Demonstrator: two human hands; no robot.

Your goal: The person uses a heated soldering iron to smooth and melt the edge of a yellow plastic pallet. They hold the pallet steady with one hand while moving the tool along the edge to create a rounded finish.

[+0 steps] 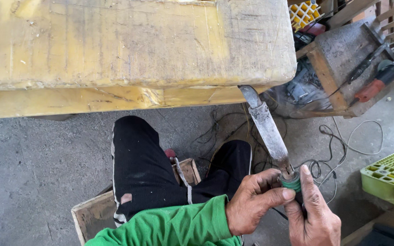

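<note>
- The left hand sits at the bottom of the view, at about 5 o'clock, its fingers curled and its thumb pressed against a green ring at the base of a long flat blade.
- The right hand lies just beside it, toward 4 o'clock, wrapped around the handle below the ring; its thumb runs up along the ring's right side. The handle itself is hidden inside the grip.
- Both hands are clamped on this one tool, and they touch each other at the ring.
- The blade is grey, worn and stained. It slants from the hands toward 12 o'clock, and its rounded tip reaches the lower edge of a big yellow wooden block.
- The block fills the top of the view; its paint is scratched and faded.
- A green sleeve covers the left forearm, and black trousers cover the knees below the block.
- A small wooden stool shows under the legs on the concrete floor.
- At 2 o'clock a grinder with a red grip rests on a wooden stand.
- Loose cables trail over the floor near the blade.
- At 3 o'clock lies a light green plastic crate; a yellow grid-shaped crate sits at 1 o'clock.
</note>
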